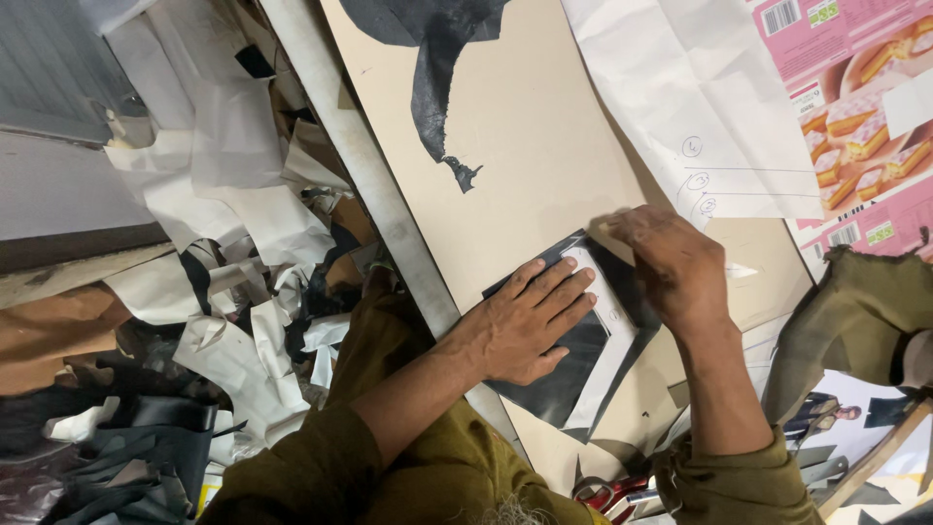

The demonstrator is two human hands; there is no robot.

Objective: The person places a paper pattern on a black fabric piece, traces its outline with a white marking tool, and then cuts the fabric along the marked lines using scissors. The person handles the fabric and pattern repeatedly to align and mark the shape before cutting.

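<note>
**Hands pressing a pattern piece onto black material**

Pressed flat with fingers spread, the left hand (525, 326) pins a white pattern piece (610, 326) onto a black sheet (569, 374) on the tan board (515, 146). The right hand (671, 267) curls at the pattern's upper corner; whatever it may pinch is hidden, so its grip cannot be told. Another black scrap (432, 68) lies farther up. Red-handled scissors (612, 494) sit partly cut off below. Paper offcuts (243, 214) pile up left.
</note>
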